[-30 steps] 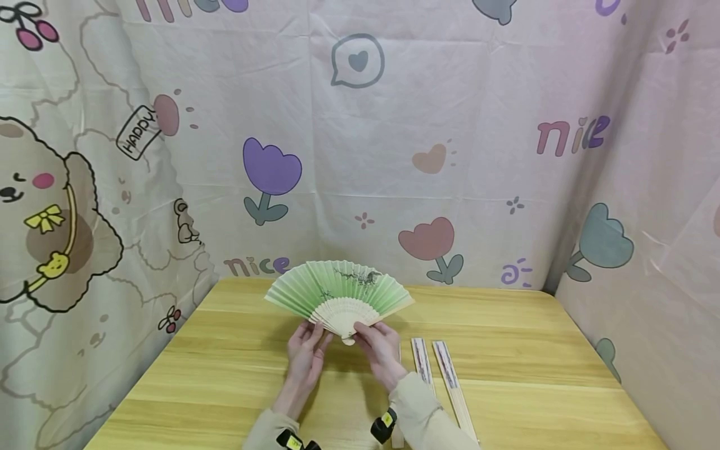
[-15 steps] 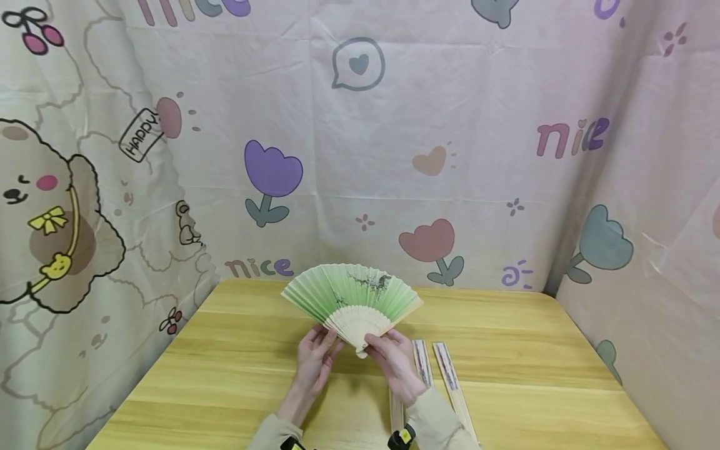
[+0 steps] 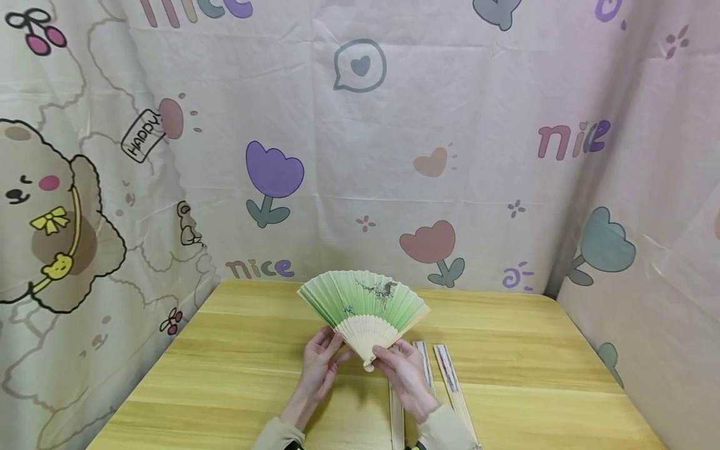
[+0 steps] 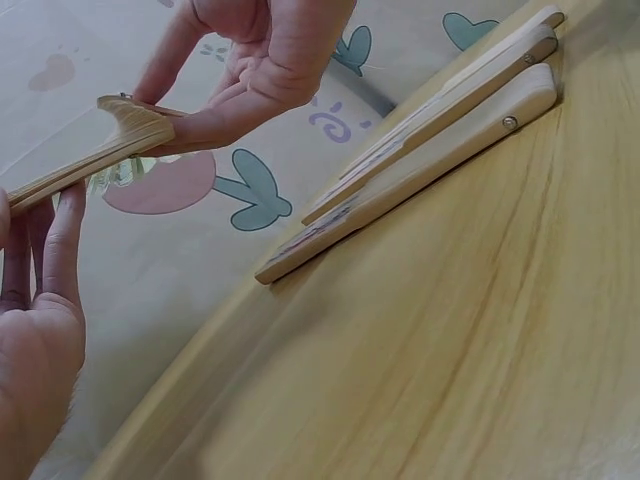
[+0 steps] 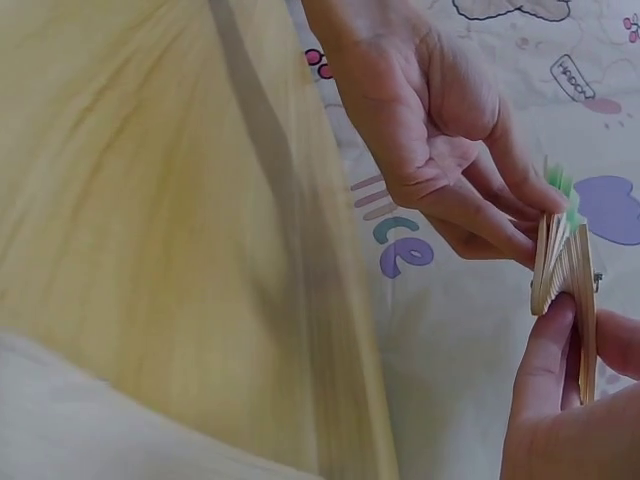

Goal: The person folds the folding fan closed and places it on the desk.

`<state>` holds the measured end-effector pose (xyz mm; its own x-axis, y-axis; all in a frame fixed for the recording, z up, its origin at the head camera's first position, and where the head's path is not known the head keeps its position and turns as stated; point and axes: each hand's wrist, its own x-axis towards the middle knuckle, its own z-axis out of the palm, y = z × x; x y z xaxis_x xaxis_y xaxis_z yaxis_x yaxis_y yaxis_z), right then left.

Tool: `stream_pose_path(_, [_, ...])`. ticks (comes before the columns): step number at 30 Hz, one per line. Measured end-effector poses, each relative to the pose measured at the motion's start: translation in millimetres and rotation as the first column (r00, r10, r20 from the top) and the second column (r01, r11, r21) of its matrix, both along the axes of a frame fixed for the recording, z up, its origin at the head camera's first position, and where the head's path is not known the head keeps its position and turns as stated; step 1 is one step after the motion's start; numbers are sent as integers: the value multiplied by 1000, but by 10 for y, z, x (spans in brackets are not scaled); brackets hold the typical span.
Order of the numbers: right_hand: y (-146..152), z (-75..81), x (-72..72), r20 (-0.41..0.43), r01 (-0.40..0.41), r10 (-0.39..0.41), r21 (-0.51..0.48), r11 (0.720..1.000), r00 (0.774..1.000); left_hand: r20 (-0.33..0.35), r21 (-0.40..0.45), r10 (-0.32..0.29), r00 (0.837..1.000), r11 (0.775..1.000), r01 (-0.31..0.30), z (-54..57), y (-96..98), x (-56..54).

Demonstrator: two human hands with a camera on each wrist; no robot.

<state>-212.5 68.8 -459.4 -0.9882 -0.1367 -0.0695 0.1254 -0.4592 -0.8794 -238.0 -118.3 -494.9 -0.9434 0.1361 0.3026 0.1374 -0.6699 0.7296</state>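
Note:
A green paper folding fan (image 3: 365, 297), printed with dark branches, is spread partly open above the table. Its pale slatted ribs (image 3: 367, 331) converge on a pivot at the bottom. My left hand (image 3: 319, 365) pinches its left edge, thumb in front. My right hand (image 3: 404, 375) pinches the ribs near the pivot on the right side. In the left wrist view the ribs (image 4: 95, 165) are seen edge-on between my left hand (image 4: 40, 360) and right hand (image 4: 265, 70). The right wrist view shows the bunched ribs (image 5: 560, 262) and a small metal pin, with little of the green paper visible.
Three folded fans lie on the wooden table (image 3: 225, 369): a left one (image 3: 397, 406) partly behind my right hand, a middle one (image 3: 424, 359), and a right one (image 3: 450, 375). A printed cloth (image 3: 360, 137) hangs behind the table and along both sides.
Both hands have shifted right and toward me with the green fan. The fan's spread has narrowed, its left edge swinging inward. More of the leftmost folded fan shows now.

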Motion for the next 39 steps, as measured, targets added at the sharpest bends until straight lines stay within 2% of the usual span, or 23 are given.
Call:
stream_pose_path(9, [63,-57,54,2,-26,26,-9,1000,1000,4,-24,-20,1000,1000,20,-63,34,-16])
stream_pose_path(22, [151,-113,87,16,-47,47,-23,999,999,42,-79,-28,999,996,32,-83,2,-34])
stream_pose_path(29, [201,-162,116,30,-46,46,11,999,998,47,-100,-52,998,993,57,-110,14,-25])
stream_pose_path(39, [219,-188,125,38,-45,43,48,998,998,66,-132,-30,997,990,39,-99,39,-11])
